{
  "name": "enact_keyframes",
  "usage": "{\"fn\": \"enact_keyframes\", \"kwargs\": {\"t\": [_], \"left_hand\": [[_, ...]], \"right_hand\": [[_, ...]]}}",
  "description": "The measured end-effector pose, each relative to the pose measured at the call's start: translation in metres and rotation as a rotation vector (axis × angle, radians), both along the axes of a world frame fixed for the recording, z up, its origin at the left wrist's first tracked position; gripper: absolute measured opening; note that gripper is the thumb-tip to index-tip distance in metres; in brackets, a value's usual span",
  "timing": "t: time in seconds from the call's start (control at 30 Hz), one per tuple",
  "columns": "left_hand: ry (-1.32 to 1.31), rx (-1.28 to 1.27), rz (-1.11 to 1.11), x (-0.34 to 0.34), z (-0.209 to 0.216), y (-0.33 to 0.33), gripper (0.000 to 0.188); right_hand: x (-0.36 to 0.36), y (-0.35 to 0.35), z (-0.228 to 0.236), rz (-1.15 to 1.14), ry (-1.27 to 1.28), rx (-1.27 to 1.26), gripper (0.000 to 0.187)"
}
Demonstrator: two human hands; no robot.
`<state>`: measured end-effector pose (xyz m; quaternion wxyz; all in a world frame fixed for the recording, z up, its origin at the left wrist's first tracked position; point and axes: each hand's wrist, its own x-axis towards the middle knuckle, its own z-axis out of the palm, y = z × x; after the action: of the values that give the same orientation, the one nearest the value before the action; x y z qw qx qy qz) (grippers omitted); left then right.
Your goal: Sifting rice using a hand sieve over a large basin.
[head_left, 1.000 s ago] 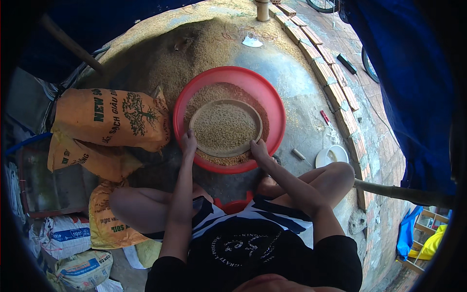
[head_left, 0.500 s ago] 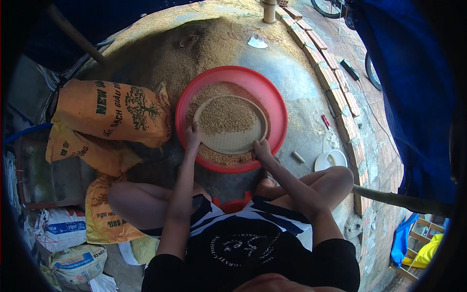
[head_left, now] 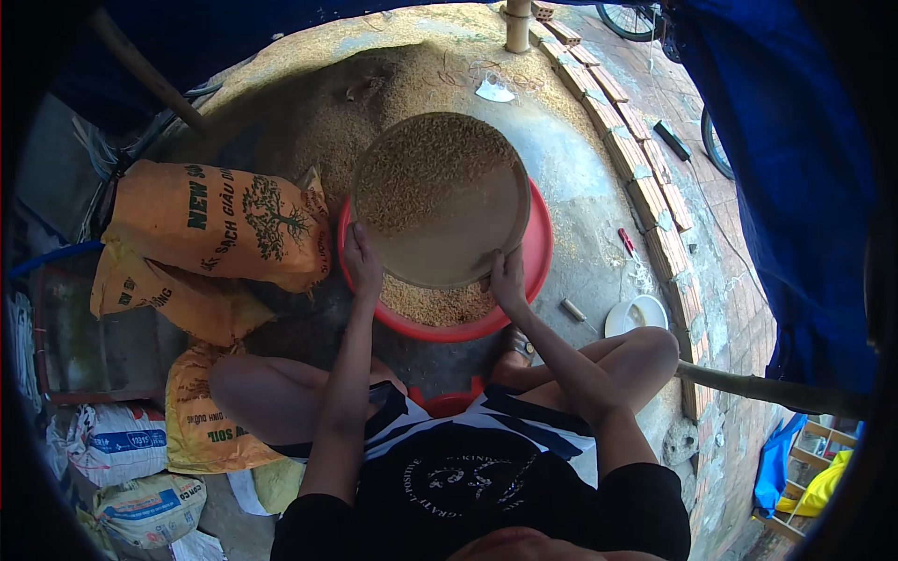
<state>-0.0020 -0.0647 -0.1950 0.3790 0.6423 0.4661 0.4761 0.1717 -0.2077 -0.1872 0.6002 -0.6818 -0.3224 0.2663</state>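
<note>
A round, shallow sieve [head_left: 449, 262] is lifted over a wide red basin [head_left: 541, 238] in front of me. My left hand [head_left: 362, 264] is closed on its near left rim, my right hand [head_left: 508, 279] on its near right rim. Brown unhusked grain [head_left: 426, 178] covers the far part of the mesh, while the near part is bare. More golden grain [head_left: 435, 304] lies in the basin below, showing past the sieve's near edge. Much of the basin is hidden under the sieve.
Beyond the basin rises a large heap of grain [head_left: 346, 131]. Orange sacks [head_left: 220, 224] lie to the left. On the right are a white bowl [head_left: 636, 316], a small cylinder [head_left: 572, 309], a red-handled tool [head_left: 627, 243] and a row of bricks [head_left: 645, 192].
Both hands have raised the sieve from low in the basin toward me, so it looks larger. Its grain has shifted and spread toward the far left side.
</note>
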Motion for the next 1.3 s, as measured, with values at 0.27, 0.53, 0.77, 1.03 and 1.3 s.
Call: {"fn": "enact_keyframes", "kwargs": {"t": [0.27, 0.53, 0.77, 1.03, 1.3], "left_hand": [[0.387, -0.241, 0.061, -0.011, -0.081, -0.003, 0.031], [-0.140, 0.009, 0.060, 0.000, 0.031, -0.007, 0.035], [0.238, -0.154, 0.117, -0.011, -0.077, 0.003, 0.036], [0.165, -0.177, 0.141, 0.000, -0.006, -0.003, 0.038], [0.142, -0.120, 0.100, -0.001, -0.053, -0.008, 0.036]], "right_hand": [[0.006, -0.008, -0.071, 0.063, 0.265, -0.449, 0.015], [-0.014, -0.003, 0.015, 0.038, 0.043, -0.014, 0.021], [0.002, -0.002, -0.051, 0.087, 0.255, -0.361, 0.015], [-0.003, -0.002, -0.008, 0.054, 0.047, -0.228, 0.014], [0.005, -0.007, -0.054, 0.070, 0.116, -0.306, 0.015]]}}
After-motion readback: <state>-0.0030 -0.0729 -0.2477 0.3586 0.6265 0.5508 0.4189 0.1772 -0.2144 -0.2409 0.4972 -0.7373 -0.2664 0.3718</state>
